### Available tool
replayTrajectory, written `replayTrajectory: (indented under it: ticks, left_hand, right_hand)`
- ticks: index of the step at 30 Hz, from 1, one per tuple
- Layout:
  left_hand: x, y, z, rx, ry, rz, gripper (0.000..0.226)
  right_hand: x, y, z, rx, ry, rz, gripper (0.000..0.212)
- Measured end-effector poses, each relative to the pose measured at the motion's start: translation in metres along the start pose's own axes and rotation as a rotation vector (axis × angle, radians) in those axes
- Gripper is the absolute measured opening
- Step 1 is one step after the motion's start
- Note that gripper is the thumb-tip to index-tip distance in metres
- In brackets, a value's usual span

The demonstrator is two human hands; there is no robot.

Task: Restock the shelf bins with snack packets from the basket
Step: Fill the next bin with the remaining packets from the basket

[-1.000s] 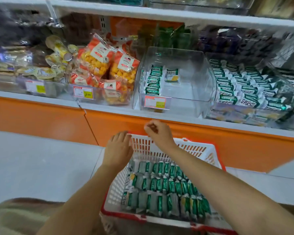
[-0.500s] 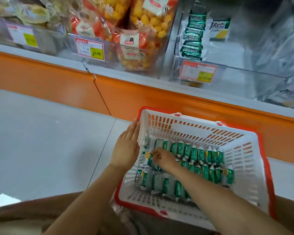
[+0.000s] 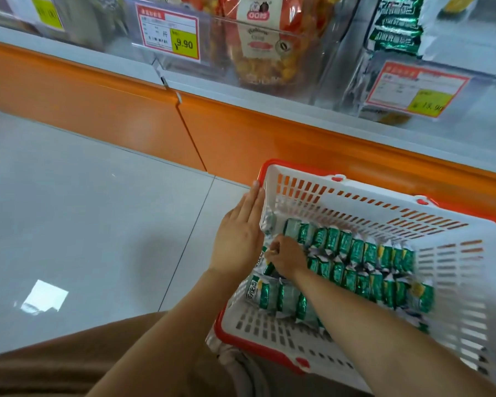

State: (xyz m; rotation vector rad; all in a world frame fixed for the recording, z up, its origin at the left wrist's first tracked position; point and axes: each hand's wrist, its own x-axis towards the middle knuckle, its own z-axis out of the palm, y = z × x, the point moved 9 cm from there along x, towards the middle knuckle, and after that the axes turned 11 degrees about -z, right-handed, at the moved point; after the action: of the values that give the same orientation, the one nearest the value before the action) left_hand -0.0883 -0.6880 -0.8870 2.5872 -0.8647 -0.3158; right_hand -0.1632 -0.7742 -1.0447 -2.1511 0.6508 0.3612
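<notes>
Pale grey floor tiles (image 3: 83, 210) fill the left of the view, with one bright window reflection low on the left. An orange shelf base (image 3: 269, 133) runs diagonally across the top, capped by a white ledge.

Basket (image 3: 370, 207): white slotted plastic with a red rim, just in front of the shelf base, its near edge over the person's lap. Brown fabric (image 3: 69, 368) shows at lower left.

Snack packets (image 3: 364, 253): small pillow packs of green and silver foil, some with a yellow patch, ends crimped. They stand on edge in three tight rows across the basket floor. The right end of the near row is blurred.

Left hand (image 3: 238, 242): fingers straight and together, palm flat against the outside of the basket's left wall, fingertips near the rim corner. It holds nothing.

Right hand (image 3: 287, 257): inside the basket at the left end of the middle row, fingers curled down and pinching the end packet (image 3: 261, 260). That packet sits tilted, apart from its row and close to the left wall.

Shelf above: clear bin (image 3: 484, 90) at upper right holds green packets (image 3: 398, 24) of the same colouring, with a red-bordered price tag (image 3: 415, 90) on its front. Its neighbour to the left holds an orange bag (image 3: 258, 38) of yellow pieces. On that bin's front, left of the bag, is a tag (image 3: 169, 32) reading 9.90.
</notes>
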Motion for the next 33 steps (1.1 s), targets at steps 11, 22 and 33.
replayTrajectory:
  ticks: [11, 22, 33]
  left_hand:
    - [-0.002, -0.003, 0.0, 0.065, 0.03, 0.007, 0.069]
    - [-0.008, 0.036, -0.038, -0.354, 0.004, -0.169, 0.039]
    - [0.011, 0.137, -0.138, -0.523, 0.18, 0.109, 0.029]
  right_hand:
    - [-0.014, 0.011, -0.036, 0.141, -0.073, 0.076, 0.032]
    - [-0.084, -0.068, -0.16, 0.606, 0.237, -0.307, 0.031]
    - [-0.157, -0.137, -0.303, 0.381, 0.602, -0.689, 0.034]
